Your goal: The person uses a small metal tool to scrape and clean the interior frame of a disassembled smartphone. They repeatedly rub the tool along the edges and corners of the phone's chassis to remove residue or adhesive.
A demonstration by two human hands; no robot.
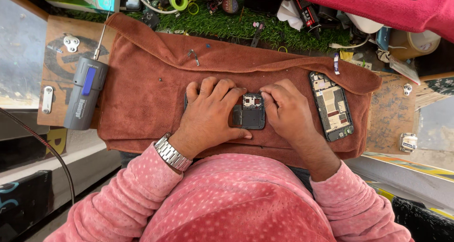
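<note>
far left, a grey electric screwdriver [86, 94] lies parked off the brown towel [142, 86], which pads the work. the left hand [210, 110] lies flat, pressing down a small opened phone [249, 111] at the towel's middle, seemingly to steady it. the right hand [283, 110] sits close beside, fingertips curled onto the phone's right edge. right, a second phone frame [331, 105] lies set aside.

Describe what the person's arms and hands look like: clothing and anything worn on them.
Both arms are covered by fluffy pink sleeves with a pattern of small lighter dots, ending at the wrists. The left hand is bare, with a silver metal link watch strapped round its wrist just past the cuff. The right hand is bare too, with no watch visible. No gloves, and no rings show on the fingers.
</note>
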